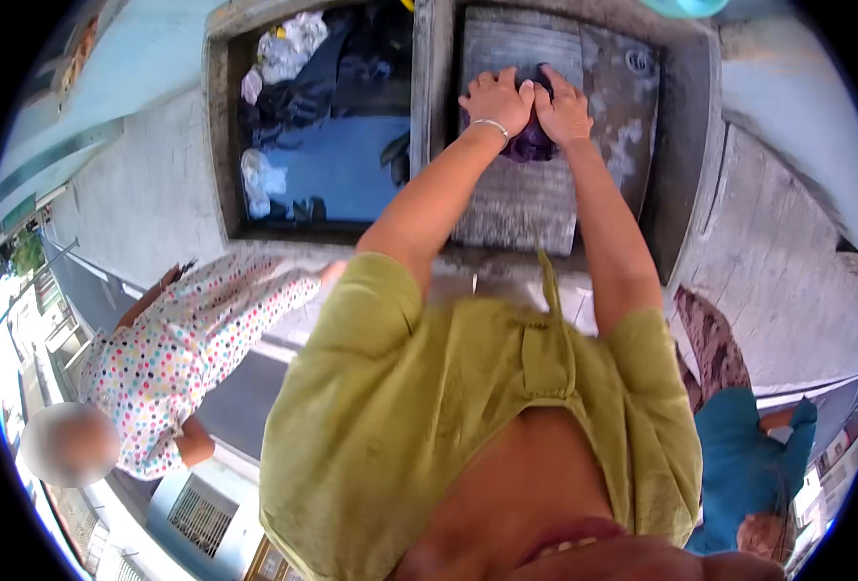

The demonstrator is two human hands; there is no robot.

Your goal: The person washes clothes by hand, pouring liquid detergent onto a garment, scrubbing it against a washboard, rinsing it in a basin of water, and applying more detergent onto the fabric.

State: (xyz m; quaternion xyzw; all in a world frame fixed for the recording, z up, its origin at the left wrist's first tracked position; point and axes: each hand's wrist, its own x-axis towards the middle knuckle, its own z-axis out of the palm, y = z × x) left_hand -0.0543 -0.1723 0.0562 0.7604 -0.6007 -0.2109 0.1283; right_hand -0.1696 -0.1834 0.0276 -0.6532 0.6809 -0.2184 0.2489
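A dark purple cloth [529, 145] lies bunched up on the ridged grey washing slab [516, 208]. My left hand [498, 102], with a thin bracelet at the wrist, is on the cloth's left side, its fingers curled over the bundle. Close beside it, my right hand [562, 108] grips the right side of the same cloth. The thumbs of both hands nearly meet above it. Much of the cloth is hidden beneath my palms and fingers.
Left of the slab, a concrete basin [317, 229] holds bluish water [342, 165], dark fabric [366, 58] and white crumpled pieces [293, 46]. A person in a dotted garment [172, 373] stands at left; another in teal [738, 455] is at right. A turquoise container [685, 8] shows at the top.
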